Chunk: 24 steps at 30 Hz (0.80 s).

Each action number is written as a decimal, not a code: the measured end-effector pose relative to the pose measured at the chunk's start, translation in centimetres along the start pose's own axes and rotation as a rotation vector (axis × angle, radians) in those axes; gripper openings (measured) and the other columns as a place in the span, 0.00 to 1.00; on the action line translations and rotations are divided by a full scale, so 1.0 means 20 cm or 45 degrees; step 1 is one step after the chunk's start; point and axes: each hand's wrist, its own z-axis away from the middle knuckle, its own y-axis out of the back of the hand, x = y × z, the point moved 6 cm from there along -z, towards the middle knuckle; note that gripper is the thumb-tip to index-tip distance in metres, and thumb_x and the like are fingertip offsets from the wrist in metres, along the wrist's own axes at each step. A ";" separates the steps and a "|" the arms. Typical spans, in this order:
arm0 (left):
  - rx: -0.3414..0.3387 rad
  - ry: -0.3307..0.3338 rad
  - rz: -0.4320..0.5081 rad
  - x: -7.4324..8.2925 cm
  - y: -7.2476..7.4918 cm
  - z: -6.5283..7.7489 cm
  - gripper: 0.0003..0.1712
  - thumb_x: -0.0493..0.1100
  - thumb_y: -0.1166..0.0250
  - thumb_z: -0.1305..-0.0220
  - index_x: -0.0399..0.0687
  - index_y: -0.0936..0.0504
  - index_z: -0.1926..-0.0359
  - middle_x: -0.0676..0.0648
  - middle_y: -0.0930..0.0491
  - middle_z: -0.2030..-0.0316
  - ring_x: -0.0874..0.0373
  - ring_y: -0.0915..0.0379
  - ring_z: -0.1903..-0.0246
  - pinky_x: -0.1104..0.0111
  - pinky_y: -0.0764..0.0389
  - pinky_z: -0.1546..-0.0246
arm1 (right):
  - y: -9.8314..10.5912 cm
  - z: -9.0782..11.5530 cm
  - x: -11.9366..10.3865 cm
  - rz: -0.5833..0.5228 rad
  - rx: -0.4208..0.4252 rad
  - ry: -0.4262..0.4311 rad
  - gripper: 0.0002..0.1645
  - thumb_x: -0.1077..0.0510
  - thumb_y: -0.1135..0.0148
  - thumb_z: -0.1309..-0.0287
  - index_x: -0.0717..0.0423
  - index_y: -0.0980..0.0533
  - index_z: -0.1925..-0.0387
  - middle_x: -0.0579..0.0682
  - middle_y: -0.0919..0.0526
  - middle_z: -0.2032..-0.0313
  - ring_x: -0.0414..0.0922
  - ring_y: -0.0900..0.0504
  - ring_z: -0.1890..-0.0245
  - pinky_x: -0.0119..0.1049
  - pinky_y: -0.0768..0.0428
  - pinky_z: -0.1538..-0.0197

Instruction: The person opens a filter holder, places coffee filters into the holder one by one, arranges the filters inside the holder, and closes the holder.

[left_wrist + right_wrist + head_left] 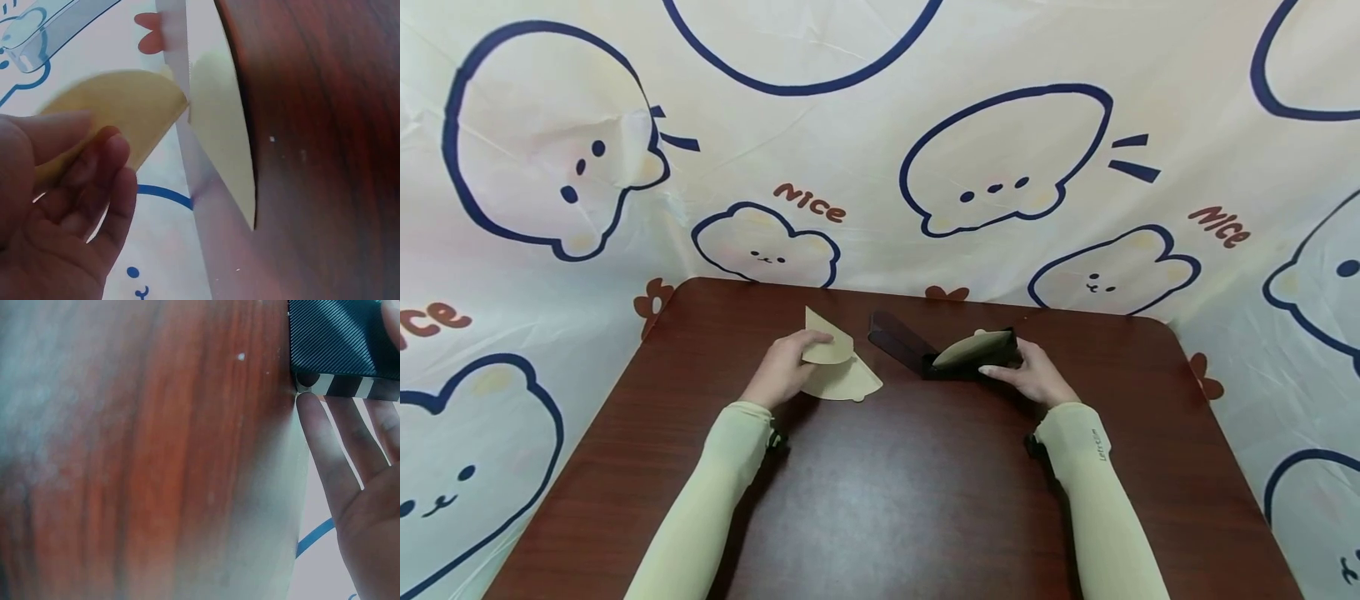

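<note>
My left hand (781, 368) pinches a beige, fan-shaped paper (829, 340) that looks like a cone coffee filter. Below it, a second such paper (844, 380) with a small rounded tab touches the table; it also shows as a pale paper (219, 94) in the left wrist view. To the right, my right hand (1033, 371) holds a black box (970, 369), thumb in front and fingers behind. Its long dark flap (898, 342) extends open to the left. Inside the box stands a beige paper (973, 348). A ribbed black surface (344, 337) shows in the right wrist view.
Both hands work over the far half of a dark brown wooden table (910, 500). A pale cloth printed with cartoon bears (865, 150) hangs behind and at both sides. Clear plastic (56, 31) appears at the left wrist view's upper left.
</note>
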 end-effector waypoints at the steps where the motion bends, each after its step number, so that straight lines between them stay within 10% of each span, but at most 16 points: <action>1: 0.021 0.002 -0.007 0.00 0.01 0.00 0.26 0.27 0.33 0.47 0.48 0.20 0.46 0.46 0.21 0.46 0.49 0.26 0.46 0.56 0.25 0.48 | 0.00 0.00 0.00 0.003 0.002 -0.011 0.35 0.39 0.30 0.50 0.31 0.30 0.39 0.38 0.26 0.39 0.42 0.29 0.40 0.50 0.34 0.36; 5: 0.131 0.013 -0.057 0.02 0.06 0.01 0.26 0.31 0.32 0.45 0.58 0.17 0.47 0.49 0.18 0.49 0.52 0.22 0.57 0.60 0.23 0.60 | 0.00 0.00 0.01 0.010 0.011 -0.042 0.36 0.37 0.30 0.52 0.34 0.29 0.40 0.41 0.25 0.41 0.44 0.28 0.43 0.52 0.33 0.38; 13: 0.394 0.056 -0.238 0.03 0.16 0.03 0.19 0.46 0.39 0.34 0.72 0.20 0.44 0.53 0.30 0.89 0.57 0.42 0.88 0.65 0.39 0.84 | 0.00 0.00 0.00 -0.009 0.006 0.005 0.35 0.39 0.30 0.50 0.32 0.29 0.40 0.38 0.26 0.39 0.42 0.29 0.41 0.49 0.34 0.37; 24: 0.720 0.018 -0.276 0.04 0.24 0.06 0.15 0.51 0.38 0.36 0.48 0.15 0.73 0.51 0.26 0.77 0.57 0.34 0.83 0.65 0.38 0.83 | 0.00 0.00 0.01 0.011 0.009 -0.027 0.37 0.36 0.31 0.52 0.36 0.29 0.39 0.41 0.25 0.40 0.43 0.28 0.42 0.51 0.34 0.37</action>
